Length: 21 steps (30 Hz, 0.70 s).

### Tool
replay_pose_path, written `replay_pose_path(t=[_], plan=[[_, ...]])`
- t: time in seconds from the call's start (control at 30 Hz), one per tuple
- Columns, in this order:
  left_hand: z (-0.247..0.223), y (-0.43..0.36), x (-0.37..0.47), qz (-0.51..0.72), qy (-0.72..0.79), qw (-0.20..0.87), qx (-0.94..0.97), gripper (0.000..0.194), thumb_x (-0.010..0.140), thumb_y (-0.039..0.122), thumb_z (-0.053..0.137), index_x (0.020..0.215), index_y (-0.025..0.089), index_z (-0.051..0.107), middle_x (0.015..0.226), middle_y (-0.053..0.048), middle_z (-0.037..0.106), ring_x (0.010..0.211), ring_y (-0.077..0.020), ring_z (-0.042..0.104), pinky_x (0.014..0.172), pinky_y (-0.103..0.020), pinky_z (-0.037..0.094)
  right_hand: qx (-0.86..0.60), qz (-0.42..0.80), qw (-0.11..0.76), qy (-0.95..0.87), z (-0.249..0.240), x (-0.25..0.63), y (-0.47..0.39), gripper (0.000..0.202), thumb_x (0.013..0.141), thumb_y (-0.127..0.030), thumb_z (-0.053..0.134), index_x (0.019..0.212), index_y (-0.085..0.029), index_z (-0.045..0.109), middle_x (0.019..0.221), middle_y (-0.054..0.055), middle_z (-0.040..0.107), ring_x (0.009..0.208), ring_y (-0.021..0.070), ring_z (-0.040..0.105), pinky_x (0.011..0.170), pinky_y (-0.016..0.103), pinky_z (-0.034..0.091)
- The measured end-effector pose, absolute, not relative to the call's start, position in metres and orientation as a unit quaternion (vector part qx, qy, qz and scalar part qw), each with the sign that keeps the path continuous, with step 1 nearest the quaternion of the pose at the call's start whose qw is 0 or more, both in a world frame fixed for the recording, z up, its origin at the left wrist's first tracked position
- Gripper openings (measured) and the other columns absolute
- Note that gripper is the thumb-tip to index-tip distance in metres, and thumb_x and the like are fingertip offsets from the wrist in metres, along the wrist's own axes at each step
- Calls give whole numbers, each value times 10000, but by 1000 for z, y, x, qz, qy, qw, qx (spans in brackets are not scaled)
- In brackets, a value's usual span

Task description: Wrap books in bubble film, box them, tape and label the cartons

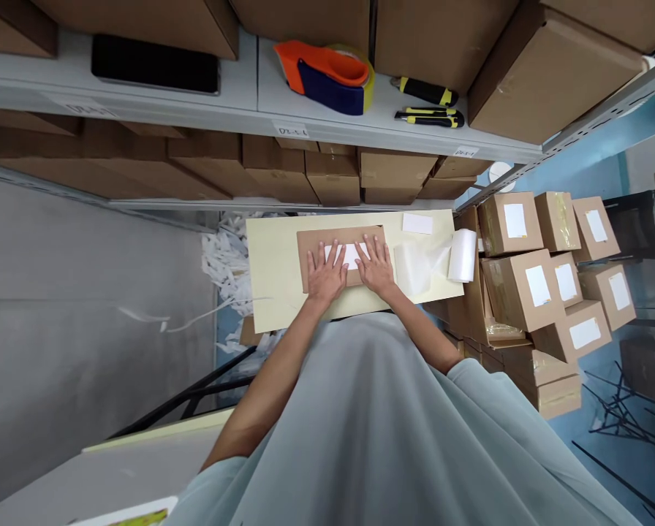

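1. The left hand (326,279) lies with its palm down, and its fingers are spread apart. Some of its fingertips rest at the left part of a white label (351,256); it does not clamp on anything.
2. The right hand (376,270) is also palm down with the fingers apart, at the right end of the same label. The two hands are near each other but do not touch.
3. The label lies on a brown cardboard package (340,234), which is under both hands, on the middle part of the pale yellow bench (273,281).
4. To the right of the package, a thin white sheet (413,269) lies on the bench, and near it is a white roll (462,256) at the bench's right end. A small white slip (417,223) lies near the far edge.
5. Beyond the bench there is a grey shelf (240,82). On it lie a black phone (155,64), an orange and blue tape dispenser (330,79) and two yellow-black knives (429,91), with cardboard boxes behind.
6. At the right, several labelled boxes (523,288) are stacked; at the left is shredded white paper (224,256).
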<state>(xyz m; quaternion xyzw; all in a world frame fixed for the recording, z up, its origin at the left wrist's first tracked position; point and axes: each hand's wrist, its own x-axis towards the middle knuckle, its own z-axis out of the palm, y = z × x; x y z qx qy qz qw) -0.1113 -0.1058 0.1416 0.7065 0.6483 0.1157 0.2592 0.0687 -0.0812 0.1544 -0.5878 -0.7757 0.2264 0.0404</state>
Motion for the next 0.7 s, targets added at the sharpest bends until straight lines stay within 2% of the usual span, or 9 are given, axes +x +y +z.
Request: replay_pose_path(t=[0.17, 0.33, 0.47, 0.7], plan=[[139, -107, -125, 115, 688, 245, 674, 684, 1137, 437, 341, 1794, 245, 360, 1893, -86, 211, 1770, -387, -54, 1382, -735, -78, -634, 221, 64, -739, 153, 90, -81, 609, 1191, -363, 337, 1787, -244, 368, 1902, 80, 176, 1784, 324, 68, 1427, 648, 39], [141, -111, -104, 116, 699, 238, 665, 684, 1140, 469, 340, 1788, 253, 374, 1907, -87, 137, 1766, -383, -101, 1375, -749, -78, -626, 240, 79, -738, 149, 74, -86, 608, 1189, -351, 355, 1789, -252, 362, 1903, 95, 168, 1786, 312, 63, 1428, 654, 46], [141, -114, -94, 94, 678, 246, 686, 675, 1142, 480, 323, 1770, 250, 420, 1902, -91, 156, 1766, -397, -73, 1385, -732, -50, -611, 254, 72, -746, 151, 67, -87, 598, 1188, -344, 387, 1782, -281, 381, 1905, 81, 162, 1784, 320, 74, 1432, 648, 53], [146, -131, -130, 83, 769, 192, 605, 675, 1142, 520, 310, 1739, 254, 479, 1902, -153, 96, 1753, -448, -97, 1341, -807, 26, -624, 287, 106, -719, 154, 99, -90, 590, 1177, -336, 416, 1764, -279, 427, 1903, 83, 117, 1782, 356, 66, 1418, 688, 85]])
